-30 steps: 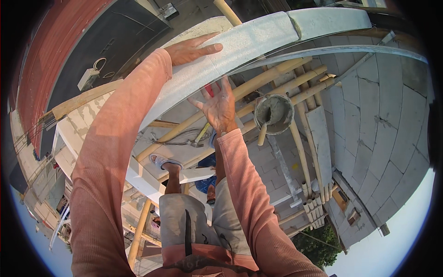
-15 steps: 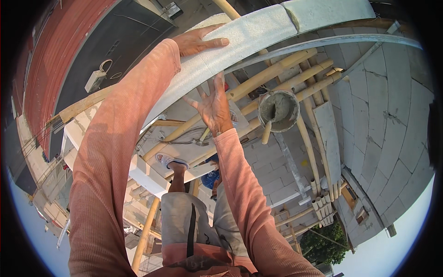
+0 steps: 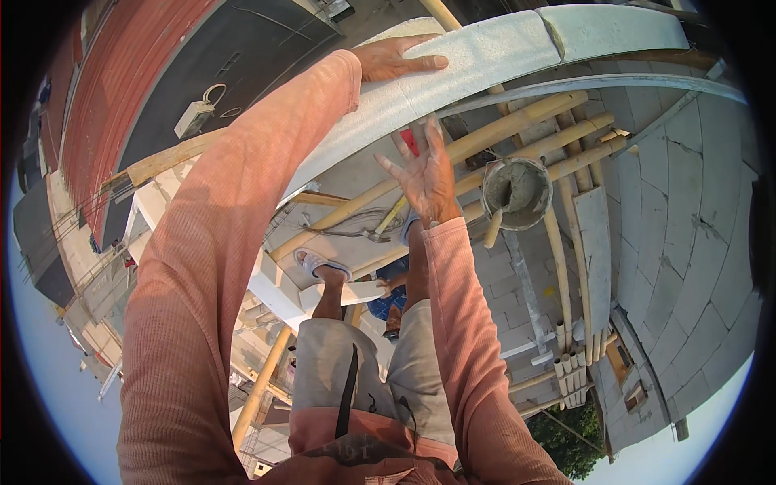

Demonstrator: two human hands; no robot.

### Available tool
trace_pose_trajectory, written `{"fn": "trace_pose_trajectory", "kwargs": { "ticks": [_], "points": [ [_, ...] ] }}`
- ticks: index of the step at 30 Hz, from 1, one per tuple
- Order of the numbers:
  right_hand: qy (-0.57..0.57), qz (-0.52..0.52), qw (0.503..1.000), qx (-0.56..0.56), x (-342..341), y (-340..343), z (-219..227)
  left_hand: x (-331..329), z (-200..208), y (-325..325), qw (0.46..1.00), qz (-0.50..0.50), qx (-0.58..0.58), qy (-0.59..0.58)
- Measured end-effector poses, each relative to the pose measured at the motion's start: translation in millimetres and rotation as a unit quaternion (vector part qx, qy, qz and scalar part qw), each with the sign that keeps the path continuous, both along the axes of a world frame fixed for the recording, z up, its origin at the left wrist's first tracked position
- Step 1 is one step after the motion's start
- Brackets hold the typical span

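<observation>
Two hands are seen at the grey block wall (image 3: 485, 61): the left hand (image 3: 396, 58) is laid flat and open on its top. The right hand (image 3: 428, 174) is spread open just below it, gripping nothing, beside a mortar bucket (image 3: 517, 194) set on bamboo poles (image 3: 517, 121).

An outdoor building site, seen from high on a scaffold. Bamboo poles (image 3: 517, 133) lashed together form the working platform, with a bucket of grey mortar (image 3: 517, 192) standing on them. A course of pale masonry blocks (image 3: 485, 61) tops an unfinished wall, and a further wall of light blocks (image 3: 687, 210) rises at the right. Neighbouring roofs (image 3: 121, 89), treetops (image 3: 578, 440) and open sky lie far below.
</observation>
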State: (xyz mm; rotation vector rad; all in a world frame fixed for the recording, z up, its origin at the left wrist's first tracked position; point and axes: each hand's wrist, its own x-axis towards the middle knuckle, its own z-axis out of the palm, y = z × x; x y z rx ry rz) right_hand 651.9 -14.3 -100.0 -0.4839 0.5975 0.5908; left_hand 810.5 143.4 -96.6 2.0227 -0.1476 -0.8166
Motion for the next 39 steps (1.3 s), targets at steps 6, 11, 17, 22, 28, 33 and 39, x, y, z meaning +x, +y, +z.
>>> {"fn": "trace_pose_trajectory", "kwargs": {
  "ticks": [6,11,17,22,28,33,39],
  "points": [
    [-0.027,0.053,0.998,-0.016,-23.3,5.3,-7.5,-57.5,17.0,68.9,0.993,0.02,0.112,0.018],
    [-0.002,0.043,0.999,0.023,-32.0,45.2,-3.2,-143.6,38.9,161.4,0.985,-0.047,0.125,0.107],
    [-0.032,0.006,0.999,0.018,-35.8,63.1,-2.5,-152.9,35.7,168.6,0.985,0.01,0.075,0.156],
    [-0.036,-0.003,0.999,0.021,-40.5,63.8,-8.8,-155.2,34.4,167.1,0.992,-0.022,0.093,0.085],
    [-0.032,-0.005,0.999,0.025,-40.6,67.2,-6.7,-158.0,32.9,169.0,0.989,0.009,0.105,0.107],
    [-0.04,-0.007,0.999,0.024,-37.6,67.8,-2.0,-153.8,28.6,174.9,0.987,-0.007,0.142,0.079],
    [-0.028,-0.014,0.999,0.016,-37.8,64.2,-4.5,-151.2,36.1,165.9,0.985,0.0,0.14,0.103]
  ]
}}
